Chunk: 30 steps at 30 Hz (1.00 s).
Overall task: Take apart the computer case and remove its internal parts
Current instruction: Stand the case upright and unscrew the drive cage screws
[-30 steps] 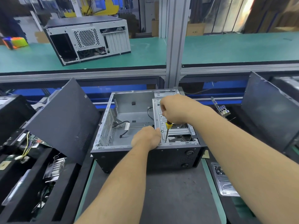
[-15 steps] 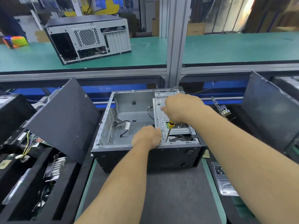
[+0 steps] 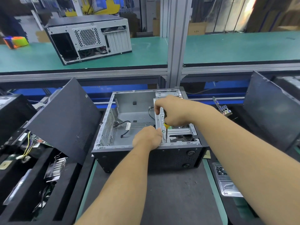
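Observation:
An open black computer case [image 3: 146,158] lies on its side on the dark mat, its grey interior facing up. A metal drive cage [image 3: 179,131] fills its right part, and a loose black cable [image 3: 124,129] lies on the case floor. My right hand [image 3: 174,112] grips a screwdriver [image 3: 165,132] with a yellow-and-black handle, held upright with the tip down at the cage's left rail near the front edge. My left hand [image 3: 147,138] rests curled on the front rim right beside the shaft; its fingertips are hidden.
A black side panel [image 3: 65,120] leans at the left over bins of removed boards and heatsinks. Another dark panel [image 3: 269,111] stands at the right. A metal tray with screws [image 3: 224,181] lies at the right. A second case [image 3: 88,38] sits on the green bench behind.
My right hand has shifted slightly on the screwdriver handle above the cage rail. The left hand and the case have stayed in place.

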Motion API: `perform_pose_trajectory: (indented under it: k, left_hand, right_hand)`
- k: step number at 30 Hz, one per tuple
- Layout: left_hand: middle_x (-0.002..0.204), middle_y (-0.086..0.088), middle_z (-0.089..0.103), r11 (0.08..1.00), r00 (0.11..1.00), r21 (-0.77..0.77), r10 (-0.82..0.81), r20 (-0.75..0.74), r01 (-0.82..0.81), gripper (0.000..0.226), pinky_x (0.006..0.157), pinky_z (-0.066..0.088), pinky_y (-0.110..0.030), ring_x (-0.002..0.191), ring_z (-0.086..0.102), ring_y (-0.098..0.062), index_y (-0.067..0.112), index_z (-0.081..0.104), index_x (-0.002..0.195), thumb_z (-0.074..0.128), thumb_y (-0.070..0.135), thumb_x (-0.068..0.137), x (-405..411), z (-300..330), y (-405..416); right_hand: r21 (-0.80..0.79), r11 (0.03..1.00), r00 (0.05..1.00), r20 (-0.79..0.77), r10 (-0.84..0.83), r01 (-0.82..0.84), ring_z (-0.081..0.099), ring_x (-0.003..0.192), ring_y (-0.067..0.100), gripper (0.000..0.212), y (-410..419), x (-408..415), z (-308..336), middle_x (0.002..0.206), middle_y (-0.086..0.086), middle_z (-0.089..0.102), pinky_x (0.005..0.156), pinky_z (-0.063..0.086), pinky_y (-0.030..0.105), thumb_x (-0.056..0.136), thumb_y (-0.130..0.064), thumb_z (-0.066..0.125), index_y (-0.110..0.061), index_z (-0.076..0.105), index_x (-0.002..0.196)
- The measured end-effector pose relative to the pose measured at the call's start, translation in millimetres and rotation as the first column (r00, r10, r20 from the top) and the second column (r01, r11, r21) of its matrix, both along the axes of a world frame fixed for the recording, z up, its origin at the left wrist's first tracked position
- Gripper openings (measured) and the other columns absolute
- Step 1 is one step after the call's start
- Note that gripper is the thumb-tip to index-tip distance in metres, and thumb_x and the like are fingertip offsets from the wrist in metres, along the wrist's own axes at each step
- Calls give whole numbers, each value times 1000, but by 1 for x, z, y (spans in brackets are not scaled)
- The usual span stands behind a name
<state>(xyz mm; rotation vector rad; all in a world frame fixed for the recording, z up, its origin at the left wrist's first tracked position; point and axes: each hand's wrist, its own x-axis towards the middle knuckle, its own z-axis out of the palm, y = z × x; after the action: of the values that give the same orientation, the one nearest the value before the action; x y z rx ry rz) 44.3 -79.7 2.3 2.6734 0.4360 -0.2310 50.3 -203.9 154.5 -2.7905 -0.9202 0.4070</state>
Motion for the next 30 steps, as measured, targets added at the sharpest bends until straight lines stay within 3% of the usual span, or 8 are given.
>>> perform_pose_trajectory:
  k: [4,7,11,15,19,21,25,30]
  left_hand:
    - [112,-7,62,1000,1000,-21,3,-17,-3,45,79,40,-38,91,52,-24,13,59,110,28,46,106,1,1,-1]
    - [99,-6,60,1000,1000,-29,6,-16,-6,40,75,40,-37,84,54,-23,14,55,94,30,43,106,2,1,-2]
    - [99,-6,59,999,1000,-33,-3,-11,2,40,76,41,-38,87,55,-25,14,55,94,29,42,105,1,2,-1]
    - [99,-3,55,1000,1000,-9,-1,-4,1,39,75,39,-37,86,53,-24,17,52,97,29,46,106,-1,2,-1]
    - [104,-4,57,1000,1000,-5,-1,-17,1,41,77,39,-37,85,53,-22,15,54,101,28,45,106,0,2,-1]
    - [105,-5,57,1000,1000,-17,5,-27,-6,40,78,40,-38,90,54,-26,14,54,103,28,44,105,1,2,-1]
    - [98,-4,59,1000,1000,-21,13,-20,-13,39,72,39,-36,75,54,-18,16,53,93,30,45,105,1,1,-1]
    - [102,-5,60,1000,1000,-25,2,-5,-2,40,76,40,-38,87,56,-25,15,54,97,29,45,105,0,1,0]
  right_hand:
    - [-141,980,975,189,-113,141,51,72,22,38,3,1,-1,75,0,48,62,38,34,102,-46,43,-16,47,79]
    - [-167,980,950,310,-47,104,52,71,24,24,3,4,-4,76,3,52,58,39,32,103,-30,45,-15,51,85]
    - [-108,994,971,241,10,17,54,76,21,7,1,4,-4,82,-1,56,52,35,27,96,-15,50,-16,57,98]
    - [-22,997,995,70,73,-72,43,69,4,27,-2,1,4,81,-13,42,52,30,21,87,-1,51,-26,52,98]
    - [-71,997,997,78,1,4,50,76,16,11,0,-1,2,81,-7,42,59,38,27,93,-26,59,-22,49,92]
    - [-184,979,982,182,-50,84,51,78,23,31,0,2,1,75,-2,44,67,42,33,102,-37,48,-21,42,75]
    - [-178,981,961,277,-26,78,55,77,26,13,0,6,-4,81,6,57,63,43,31,99,-16,48,-12,55,89]
    - [-30,997,995,66,70,-68,46,72,7,25,-1,0,5,83,-11,45,56,37,25,90,-2,52,-24,55,100]
